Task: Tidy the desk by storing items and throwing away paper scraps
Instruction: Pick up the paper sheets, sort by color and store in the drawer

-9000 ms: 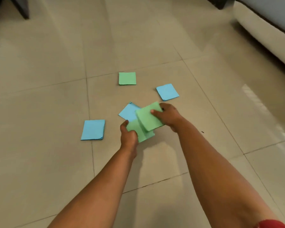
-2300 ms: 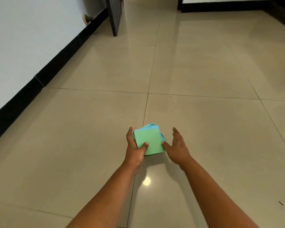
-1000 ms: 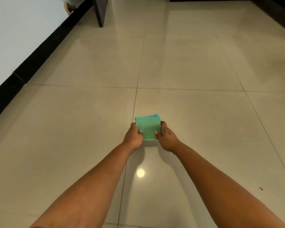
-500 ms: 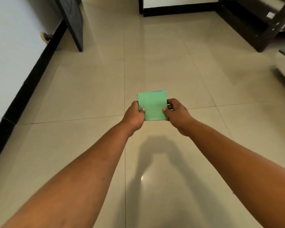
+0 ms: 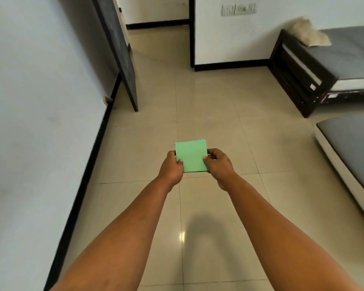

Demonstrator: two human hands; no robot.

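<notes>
A single head-worn, wide-angle view looks forward and down from standing height over both outstretched forearms. The tiled floor point(image 5: 208, 106) fills the middle, seen from well above. The left hand point(image 5: 171, 167) and right hand point(image 5: 218, 164) sit near frame centre, close to the lens. A white wall point(image 5: 40, 101) runs along the left edge; a bed frame point(image 5: 298, 80) stands at upper right.

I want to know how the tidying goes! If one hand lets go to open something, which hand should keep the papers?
Probably the left hand. Its thumb lies well onto the green top sheet of the paper stack, a fuller grip. The right hand only pinches the stack's edge, so it seems easier to free.
</notes>
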